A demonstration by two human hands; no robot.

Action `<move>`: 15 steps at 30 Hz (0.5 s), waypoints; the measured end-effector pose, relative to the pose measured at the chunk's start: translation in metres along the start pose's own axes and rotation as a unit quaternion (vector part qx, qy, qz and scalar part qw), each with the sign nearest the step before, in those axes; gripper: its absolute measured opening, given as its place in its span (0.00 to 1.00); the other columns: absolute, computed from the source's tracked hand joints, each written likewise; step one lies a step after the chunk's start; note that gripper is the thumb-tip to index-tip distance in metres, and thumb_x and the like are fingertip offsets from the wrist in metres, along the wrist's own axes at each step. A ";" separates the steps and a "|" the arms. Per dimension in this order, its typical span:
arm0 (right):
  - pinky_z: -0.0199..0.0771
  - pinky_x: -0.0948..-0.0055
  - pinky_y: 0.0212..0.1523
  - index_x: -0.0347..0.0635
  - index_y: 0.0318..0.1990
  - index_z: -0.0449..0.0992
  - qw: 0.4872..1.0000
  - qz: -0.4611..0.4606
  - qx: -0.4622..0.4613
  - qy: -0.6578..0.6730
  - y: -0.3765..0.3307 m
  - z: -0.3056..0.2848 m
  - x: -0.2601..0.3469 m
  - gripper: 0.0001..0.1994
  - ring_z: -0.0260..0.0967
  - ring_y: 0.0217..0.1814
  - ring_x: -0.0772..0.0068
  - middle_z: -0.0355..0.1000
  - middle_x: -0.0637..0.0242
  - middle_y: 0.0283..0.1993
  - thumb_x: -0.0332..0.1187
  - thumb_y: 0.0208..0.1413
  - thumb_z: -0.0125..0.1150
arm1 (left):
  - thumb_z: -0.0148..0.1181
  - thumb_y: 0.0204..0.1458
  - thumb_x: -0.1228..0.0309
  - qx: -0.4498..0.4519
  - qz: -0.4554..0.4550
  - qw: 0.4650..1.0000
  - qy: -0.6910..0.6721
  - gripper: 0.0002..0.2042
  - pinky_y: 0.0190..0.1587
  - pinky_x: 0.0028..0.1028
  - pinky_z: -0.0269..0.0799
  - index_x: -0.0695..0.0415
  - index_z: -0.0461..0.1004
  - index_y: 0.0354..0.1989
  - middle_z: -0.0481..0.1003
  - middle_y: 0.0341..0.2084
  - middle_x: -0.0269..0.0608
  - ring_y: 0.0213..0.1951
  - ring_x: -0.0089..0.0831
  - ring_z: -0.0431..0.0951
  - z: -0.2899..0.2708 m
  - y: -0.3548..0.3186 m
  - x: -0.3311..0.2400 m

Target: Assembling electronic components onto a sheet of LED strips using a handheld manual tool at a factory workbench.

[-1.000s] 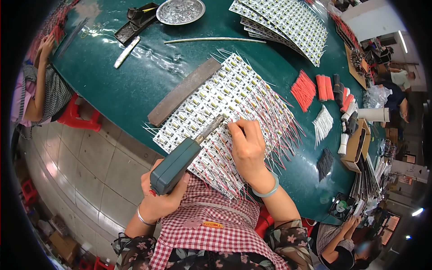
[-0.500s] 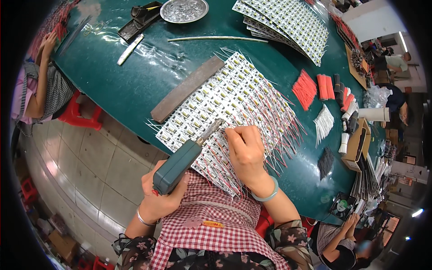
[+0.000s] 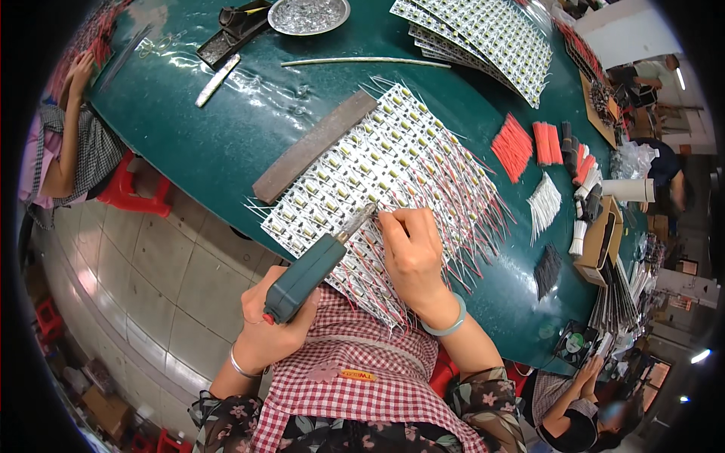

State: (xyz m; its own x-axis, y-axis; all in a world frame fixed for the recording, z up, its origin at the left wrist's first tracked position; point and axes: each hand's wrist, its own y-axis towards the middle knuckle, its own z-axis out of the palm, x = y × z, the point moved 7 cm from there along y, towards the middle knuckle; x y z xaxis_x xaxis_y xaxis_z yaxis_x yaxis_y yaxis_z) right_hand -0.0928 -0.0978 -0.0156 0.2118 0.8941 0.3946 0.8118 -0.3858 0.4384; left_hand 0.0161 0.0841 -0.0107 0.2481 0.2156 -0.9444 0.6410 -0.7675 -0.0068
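Left hand [image 3: 276, 313]: wrapped round the handle of a dark green soldering gun [image 3: 306, 275], near the table's near edge.
Soldering gun: angled up and rightward over the panel, metal bit ending just beside the right fingertips — contact with the board too small to make out.
Right hand [image 3: 411, 253]: drawn narrow, thumb and forefinger close together above the panel; impossible to make out any wire between.
Circuit board panel [image 3: 325, 195]: lying slanted at the near edge of the table [image 3: 226, 143], set with rows of small yellow-green components, red and white wires bristling from its right part.
Brown flat bar [image 3: 316, 147]: lying along the panel's upper left edge.
Toward the far edge: round metal dish [image 3: 308, 15], stacked panels [image 3: 483, 38].
Toward the right edge: bundles of red wires [image 3: 512, 149], white wires [image 3: 544, 205] and black wires [image 3: 547, 272] — well apart from both hands.
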 end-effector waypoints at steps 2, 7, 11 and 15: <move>0.72 0.63 0.39 0.30 0.47 0.76 1.000 -0.001 0.001 -0.005 0.000 0.000 0.000 0.20 0.67 0.42 0.56 0.70 0.56 0.41 0.16 0.42 0.59 | 0.69 0.51 0.79 0.004 -0.003 1.000 0.003 0.08 0.30 0.26 0.72 0.65 0.77 0.38 0.76 0.26 0.41 0.24 0.26 0.76 0.000 0.000 0.000; 0.72 0.64 0.38 0.30 0.47 0.77 1.000 -0.002 0.001 -0.019 0.000 0.001 0.001 0.19 0.67 0.41 0.56 0.70 0.57 0.41 0.17 0.43 0.60 | 0.69 0.50 0.80 -0.013 -0.003 1.000 -0.014 0.09 0.29 0.25 0.71 0.66 0.78 0.40 0.77 0.26 0.39 0.25 0.24 0.76 -0.003 0.001 -0.008; 0.72 0.64 0.37 0.30 0.47 0.76 1.000 -0.002 0.002 -0.022 0.000 0.001 0.002 0.19 0.67 0.41 0.56 0.70 0.56 0.41 0.17 0.43 0.59 | 0.68 0.50 0.81 -0.015 0.041 0.999 0.012 0.11 0.30 0.24 0.72 0.66 0.79 0.42 0.78 0.29 0.39 0.26 0.24 0.77 -0.009 -0.002 -0.011; 0.72 0.64 0.37 0.30 0.47 0.76 1.000 -0.002 0.000 -0.019 -0.001 0.001 0.001 0.19 0.67 0.41 0.55 0.70 0.56 0.41 0.17 0.43 0.60 | 0.68 0.50 0.81 -0.011 0.049 0.999 0.012 0.12 0.31 0.24 0.72 0.67 0.78 0.43 0.78 0.30 0.40 0.27 0.24 0.77 -0.008 -0.003 -0.011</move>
State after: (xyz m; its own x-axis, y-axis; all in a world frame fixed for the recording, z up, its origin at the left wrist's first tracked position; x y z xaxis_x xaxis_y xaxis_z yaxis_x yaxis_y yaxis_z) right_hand -0.0925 -0.0960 -0.0164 0.2283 0.9038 0.3620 0.8128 -0.3816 0.4402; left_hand 0.0172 0.0884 0.0021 0.3279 0.1559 -0.9318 0.6292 -0.7717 0.0923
